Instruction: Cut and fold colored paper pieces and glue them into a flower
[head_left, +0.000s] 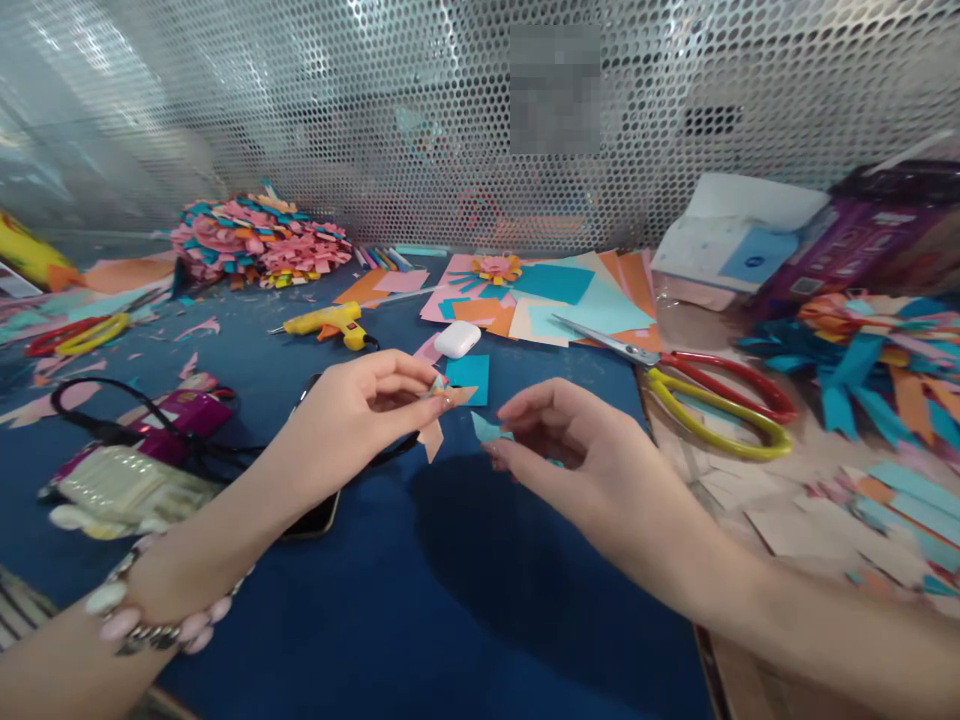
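My left hand [375, 405] pinches a folded peach paper piece [431, 438] between thumb and fingertips, with a bit of light blue paper at its top. Close by on the right, my right hand [570, 435] is closed on a small light blue paper piece [487, 428] whose pointed end sticks out toward the left hand. A gap separates the two papers. Beyond the hands lie a teal paper square [472, 378] and a white earbud case [457, 339]. A dark phone [315, 518] is partly hidden under my left forearm.
A yellow glue gun [326, 322] lies behind my left hand. Large scissors [720, 400] with red and yellow handles rest at right, near coloured paper sheets [555, 290]. A paper-strip heap [255, 240] stands back left; a purple power bank-like box [180, 425] lies left. A perforated metal screen [450, 120] rises behind.
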